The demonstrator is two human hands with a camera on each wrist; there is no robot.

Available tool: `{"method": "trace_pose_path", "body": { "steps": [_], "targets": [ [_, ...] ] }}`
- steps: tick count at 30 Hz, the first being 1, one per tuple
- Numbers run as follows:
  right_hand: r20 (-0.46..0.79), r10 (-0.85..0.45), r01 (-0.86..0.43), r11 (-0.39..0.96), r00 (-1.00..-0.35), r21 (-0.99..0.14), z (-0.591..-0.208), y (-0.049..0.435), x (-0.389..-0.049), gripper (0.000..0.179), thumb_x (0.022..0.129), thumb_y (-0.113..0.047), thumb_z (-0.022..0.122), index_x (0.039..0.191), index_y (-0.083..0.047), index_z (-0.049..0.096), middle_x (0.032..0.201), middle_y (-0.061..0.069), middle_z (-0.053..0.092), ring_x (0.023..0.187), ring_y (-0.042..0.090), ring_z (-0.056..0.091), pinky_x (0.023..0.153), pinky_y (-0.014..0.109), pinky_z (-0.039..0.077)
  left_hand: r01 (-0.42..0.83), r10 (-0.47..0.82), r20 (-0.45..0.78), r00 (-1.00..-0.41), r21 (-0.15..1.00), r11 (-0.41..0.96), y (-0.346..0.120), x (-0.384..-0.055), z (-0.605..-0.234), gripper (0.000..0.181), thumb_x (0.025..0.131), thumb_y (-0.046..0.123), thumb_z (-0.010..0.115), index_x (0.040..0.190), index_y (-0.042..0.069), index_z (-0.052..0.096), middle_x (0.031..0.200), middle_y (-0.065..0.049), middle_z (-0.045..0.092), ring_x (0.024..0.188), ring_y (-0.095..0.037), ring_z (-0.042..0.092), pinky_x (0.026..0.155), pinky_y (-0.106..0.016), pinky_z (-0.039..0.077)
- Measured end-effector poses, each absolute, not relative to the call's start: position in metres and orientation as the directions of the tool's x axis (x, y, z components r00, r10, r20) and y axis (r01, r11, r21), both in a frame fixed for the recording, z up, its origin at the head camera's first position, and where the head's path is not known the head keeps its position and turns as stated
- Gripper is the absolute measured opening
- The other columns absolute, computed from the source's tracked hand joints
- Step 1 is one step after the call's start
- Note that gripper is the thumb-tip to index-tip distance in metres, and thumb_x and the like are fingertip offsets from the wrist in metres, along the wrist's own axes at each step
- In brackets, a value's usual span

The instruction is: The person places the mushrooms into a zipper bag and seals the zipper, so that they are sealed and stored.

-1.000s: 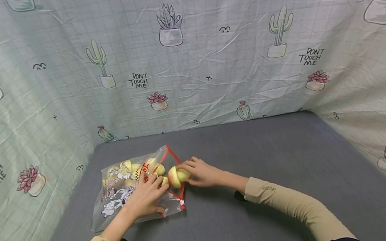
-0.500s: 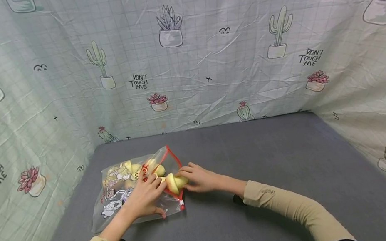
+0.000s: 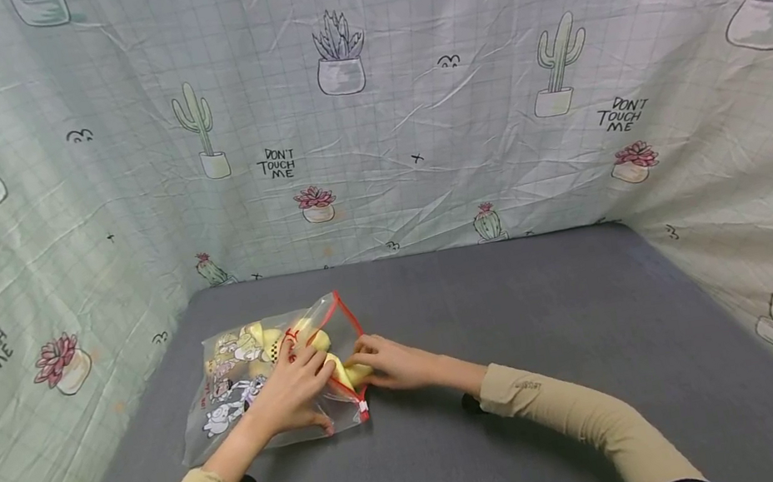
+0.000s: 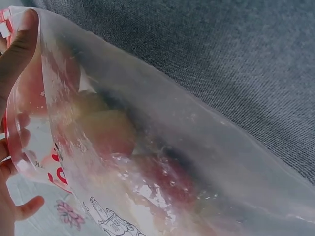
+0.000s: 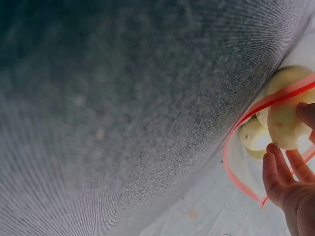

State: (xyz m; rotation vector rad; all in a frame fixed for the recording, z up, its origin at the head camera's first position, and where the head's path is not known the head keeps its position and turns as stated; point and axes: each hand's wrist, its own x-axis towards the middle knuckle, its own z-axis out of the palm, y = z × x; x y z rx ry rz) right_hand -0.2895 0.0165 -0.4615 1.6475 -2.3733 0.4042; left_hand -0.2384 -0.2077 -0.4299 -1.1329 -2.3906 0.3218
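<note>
A clear zip bag (image 3: 197,435) with cartoon prints and a red zip edge lies on its side, its mouth facing right. Several yellow rounded pieces (image 3: 319,341) show inside; through the film in the left wrist view, some pieces (image 4: 110,132) look reddish. My left hand (image 3: 290,395) holds the bag near its mouth, the thumb (image 4: 19,51) against the film. At the mouth, my right hand (image 3: 402,363) pinches a yellow mushroom-shaped piece (image 3: 357,375), partly within the opening. Its smooth pale surface (image 5: 285,128) shows between the fingertips in the right wrist view.
A dark grey cloth-covered table (image 3: 506,323) lies beneath everything. A pale curtain (image 3: 410,102) printed with potted cacti rises behind it and along both sides. The white zip slider (image 3: 363,406) sits at the near corner of the bag's mouth.
My right hand has moved left with the mushroom-shaped piece, from just outside the bag's mouth to partly inside it. The left hand and bag have barely moved.
</note>
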Motion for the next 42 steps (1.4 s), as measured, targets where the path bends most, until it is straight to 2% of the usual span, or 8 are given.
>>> {"method": "trace_pose_path", "body": {
  "steps": [4, 9, 11, 15, 19, 30, 37, 42],
  "targets": [
    [0.353, -0.878, -0.945, 0.314, -0.324, -0.089, -0.461, 0.016, -0.291, 0.031, 0.086, -0.024, 0.058, 0.115, -0.014, 0.056, 0.104, 0.002, 0.048, 0.086, 0.008, 0.049, 0.075, 0.014, 0.041, 0.689, 0.778, 0.339, -0.530, -0.363, 0.627, -0.209, -0.243, -0.426, 0.074, 0.044, 0.069, 0.068, 0.090, 0.013, 0.052, 0.092, -0.003, 0.053, 0.093, -0.024, 0.051, 0.085, -0.061, 0.035],
    [0.366, -0.872, -0.942, 0.333, -0.324, -0.042, -0.462, 0.020, -0.292, 0.032, 0.085, -0.022, 0.059, 0.116, -0.016, 0.057, 0.107, 0.000, 0.054, 0.089, 0.010, 0.050, 0.077, 0.018, 0.042, 0.713, 0.765, 0.351, -0.540, -0.292, 0.637, -0.214, -0.253, -0.418, 0.029, 0.072, 0.041, 0.067, 0.083, 0.016, 0.057, 0.089, 0.001, 0.057, 0.089, -0.019, 0.053, 0.081, -0.062, 0.036],
    [0.374, -0.868, -0.941, 0.337, -0.327, -0.040, -0.463, 0.022, -0.292, 0.032, 0.085, -0.021, 0.059, 0.116, -0.016, 0.057, 0.110, -0.001, 0.056, 0.092, 0.011, 0.051, 0.079, 0.021, 0.042, 0.717, 0.765, 0.333, -0.552, -0.278, 0.639, -0.215, -0.257, -0.415, 0.015, 0.077, 0.029, 0.064, 0.082, 0.016, 0.058, 0.089, 0.001, 0.059, 0.090, -0.019, 0.054, 0.080, -0.063, 0.037],
    [0.366, -0.872, -0.944, 0.326, -0.323, -0.056, -0.463, 0.026, -0.292, 0.032, 0.085, -0.018, 0.058, 0.117, -0.014, 0.056, 0.115, 0.000, 0.058, 0.096, 0.012, 0.053, 0.082, 0.022, 0.043, 0.747, 0.785, 0.326, -0.527, -0.264, 0.611, -0.214, -0.262, -0.410, 0.014, 0.072, 0.015, 0.067, 0.079, 0.015, 0.055, 0.084, 0.001, 0.060, 0.086, -0.019, 0.053, 0.074, -0.063, 0.038],
    [0.307, -0.896, -0.945, 0.323, -0.322, -0.047, -0.463, 0.029, -0.292, 0.038, 0.086, -0.015, 0.055, 0.124, -0.014, 0.051, 0.124, 0.001, 0.054, 0.099, 0.013, 0.052, 0.083, 0.023, 0.044, 0.771, 0.802, 0.315, -0.506, -0.250, 0.585, -0.210, -0.266, -0.408, 0.020, 0.068, 0.010, 0.070, 0.077, 0.018, 0.054, 0.073, 0.005, 0.059, 0.078, -0.016, 0.051, 0.068, -0.053, 0.039],
    [0.117, -0.941, -0.936, 0.331, -0.318, 0.117, -0.466, 0.028, -0.291, 0.057, 0.087, -0.023, 0.052, 0.139, -0.025, 0.031, 0.135, 0.000, 0.041, 0.103, 0.013, 0.046, 0.068, 0.025, 0.041, 0.735, 0.790, 0.236, -0.566, -0.289, 0.613, -0.198, -0.268, -0.401, 0.024, 0.074, 0.004, 0.067, 0.078, 0.026, 0.059, 0.073, 0.009, 0.057, 0.078, -0.013, 0.051, 0.075, -0.049, 0.041],
    [0.083, -0.939, -0.940, 0.337, -0.332, 0.054, -0.466, 0.028, -0.287, 0.057, 0.086, -0.019, 0.051, 0.139, -0.024, 0.030, 0.134, -0.003, 0.042, 0.110, 0.013, 0.045, 0.078, 0.029, 0.044, 0.743, 0.794, 0.235, -0.561, -0.280, 0.608, -0.204, -0.263, -0.401, 0.005, 0.078, 0.024, 0.063, 0.076, 0.027, 0.059, 0.075, 0.010, 0.059, 0.080, -0.012, 0.052, 0.074, -0.047, 0.039],
    [0.075, -0.944, -0.947, 0.321, -0.321, -0.007, -0.463, 0.031, -0.285, 0.053, 0.086, -0.011, 0.048, 0.135, -0.022, 0.036, 0.130, -0.005, 0.048, 0.116, 0.010, 0.047, 0.086, 0.033, 0.044, 0.765, 0.805, 0.232, -0.546, -0.253, 0.592, -0.208, -0.261, -0.403, 0.008, 0.075, 0.029, 0.065, 0.071, 0.025, 0.059, 0.071, 0.010, 0.059, 0.079, -0.012, 0.052, 0.078, -0.054, 0.039]
  ]
}}
